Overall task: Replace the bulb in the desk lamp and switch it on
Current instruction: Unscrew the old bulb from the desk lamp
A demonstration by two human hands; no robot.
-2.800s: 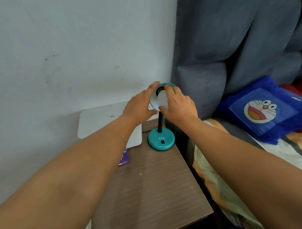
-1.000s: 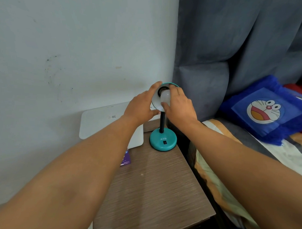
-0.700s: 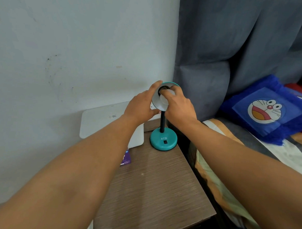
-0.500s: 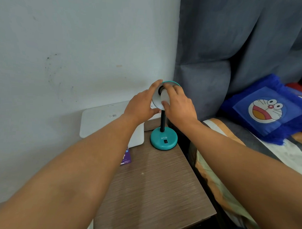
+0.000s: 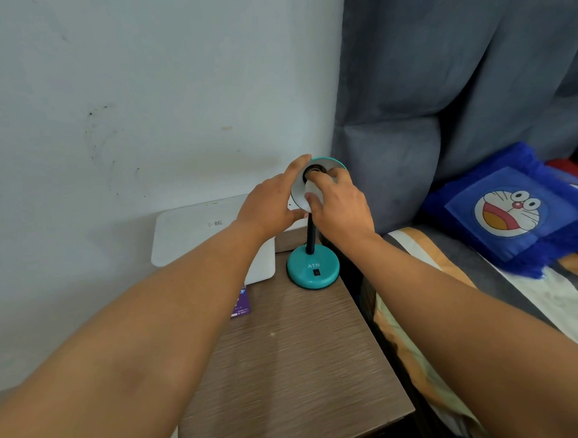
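A small teal desk lamp stands at the back of the wooden bedside table (image 5: 292, 366). Its round base (image 5: 313, 269) carries a black switch and a black stem. The teal shade (image 5: 329, 162) tilts toward me and shows its white inside and dark socket. My left hand (image 5: 271, 202) grips the shade's left rim. My right hand (image 5: 339, 206) is closed around the white bulb (image 5: 312, 190) just in front of the socket; most of the bulb is hidden by my fingers.
A white flat box (image 5: 195, 228) leans against the wall behind the table, with a purple card (image 5: 242, 304) beside it. A grey padded headboard (image 5: 449, 93) and a bed with a blue cartoon cushion (image 5: 507, 210) lie to the right.
My right hand's fingers have shifted around the bulb at the socket while the left hand keeps hold of the shade. The lamp has stayed in place.
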